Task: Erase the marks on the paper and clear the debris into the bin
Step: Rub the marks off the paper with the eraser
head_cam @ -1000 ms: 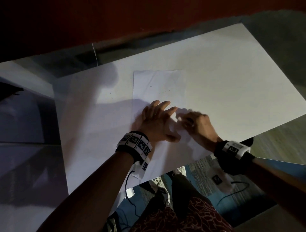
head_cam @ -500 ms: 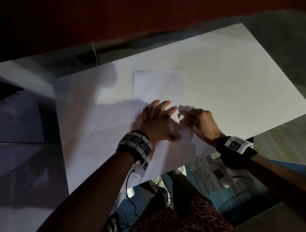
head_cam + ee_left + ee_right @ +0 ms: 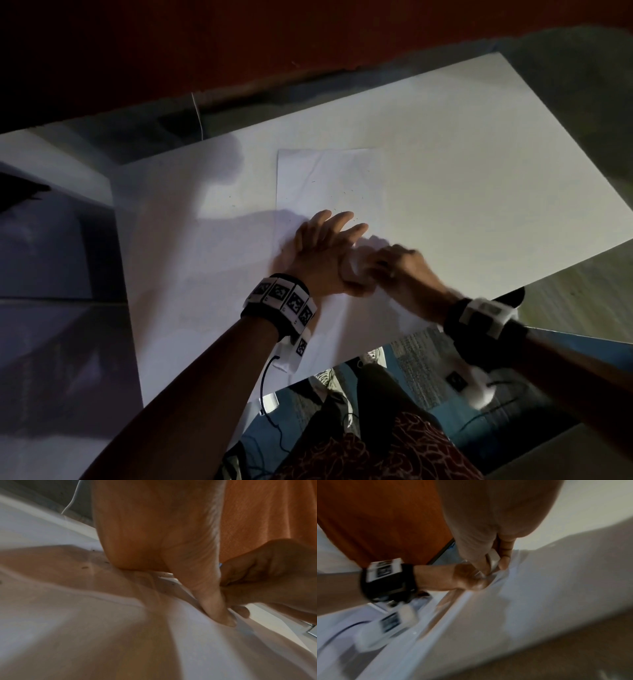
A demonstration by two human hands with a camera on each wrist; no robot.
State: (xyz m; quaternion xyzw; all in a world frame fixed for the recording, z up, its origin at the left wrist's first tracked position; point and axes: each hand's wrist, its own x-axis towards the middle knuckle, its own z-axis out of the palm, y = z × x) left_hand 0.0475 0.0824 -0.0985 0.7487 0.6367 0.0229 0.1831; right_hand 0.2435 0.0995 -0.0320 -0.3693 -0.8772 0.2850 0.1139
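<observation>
A small white paper sheet (image 3: 330, 178) lies on a larger white board (image 3: 479, 164). Dark eraser crumbs (image 3: 346, 197) dot its upper part. My left hand (image 3: 329, 246) lies flat on the sheet with straight fingers, pressing it down. My right hand (image 3: 394, 270), blurred, is right beside the left thumb. In the right wrist view its fingertips (image 3: 503, 562) pinch a small white eraser (image 3: 494, 559) against the paper. In the left wrist view the left thumb (image 3: 214, 608) presses into the creased sheet (image 3: 85, 615), with specks (image 3: 84, 567) on it.
The white board's front edge (image 3: 342, 363) runs just behind my wrists, with floor, cables and patterned clothing (image 3: 376, 448) below. A grey surface (image 3: 44, 240) lies to the left and a dark red wall (image 3: 274, 41) behind. No bin is in view.
My right hand with the eraser has slid left, up against the left thumb, and is motion-blurred. The left hand has stayed flat on the sheet.
</observation>
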